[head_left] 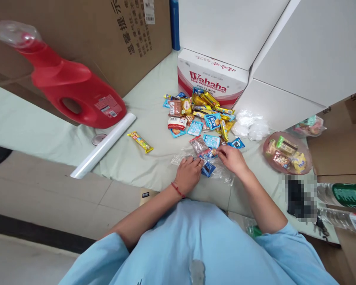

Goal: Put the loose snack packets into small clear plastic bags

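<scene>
My left hand (188,173) and my right hand (231,159) rest close together on a clear plastic bag (222,176) lying on the pale green cloth (154,158). Both hands have curled fingers pinching the bag's edge. Small snack packets sit inside the bag, a dark blue one (208,169) between my hands. Just beyond my fingers lies a pile of wrapped snacks (200,114) in blue, yellow and red. A lone yellow snack bar (140,141) lies apart to the left.
A red detergent jug (74,89) and a white roll (103,145) lie at left. A Wahaha carton (210,79) and white boxes (284,59) stand behind the pile. A filled bag of snacks (287,154), crumpled clear bags (252,126) and bottles (341,206) are at right.
</scene>
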The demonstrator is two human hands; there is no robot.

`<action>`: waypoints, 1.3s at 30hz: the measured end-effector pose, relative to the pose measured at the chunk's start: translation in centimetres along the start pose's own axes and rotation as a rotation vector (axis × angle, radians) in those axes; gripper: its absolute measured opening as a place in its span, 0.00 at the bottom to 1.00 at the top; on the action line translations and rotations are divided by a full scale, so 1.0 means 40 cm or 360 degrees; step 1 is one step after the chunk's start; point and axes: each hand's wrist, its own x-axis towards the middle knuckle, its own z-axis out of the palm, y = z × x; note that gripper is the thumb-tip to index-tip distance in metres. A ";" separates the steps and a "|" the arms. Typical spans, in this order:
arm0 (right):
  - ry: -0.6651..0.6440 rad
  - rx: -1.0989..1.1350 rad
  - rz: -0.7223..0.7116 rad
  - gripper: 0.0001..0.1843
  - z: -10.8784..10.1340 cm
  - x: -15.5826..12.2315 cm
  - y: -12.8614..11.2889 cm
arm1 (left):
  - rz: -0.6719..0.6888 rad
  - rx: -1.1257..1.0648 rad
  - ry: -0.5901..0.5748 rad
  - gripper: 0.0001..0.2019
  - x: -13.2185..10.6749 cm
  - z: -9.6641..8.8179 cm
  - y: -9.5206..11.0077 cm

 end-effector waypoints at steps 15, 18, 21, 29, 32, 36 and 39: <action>-0.0353 0.0047 -0.0542 0.19 0.031 0.008 -0.070 | -0.0040 -0.0227 0.0069 0.16 -0.020 0.028 0.000; -0.0352 0.0003 -0.0544 0.25 0.076 -0.063 -0.092 | -0.0053 -0.0407 0.0050 0.13 -0.017 0.044 -0.014; -0.0250 0.0032 -0.0576 0.32 0.122 -0.104 -0.096 | -0.0031 -0.0668 0.0084 0.13 -0.016 0.056 -0.039; -0.0111 -0.0303 -0.0466 0.32 0.172 -0.108 -0.112 | -0.0540 -0.1369 0.0508 0.14 -0.050 0.055 -0.138; -0.0050 -0.0375 -0.0501 0.31 0.180 -0.109 -0.119 | -0.0954 -0.1287 0.0763 0.14 -0.034 0.038 -0.164; -0.0034 -0.0383 -0.0513 0.31 0.178 -0.112 -0.123 | -0.0987 -0.0890 0.0808 0.19 0.030 0.009 -0.157; -0.0123 -0.0326 -0.0462 0.30 0.174 -0.110 -0.121 | -0.0652 -0.0844 0.0440 0.17 0.074 -0.008 -0.154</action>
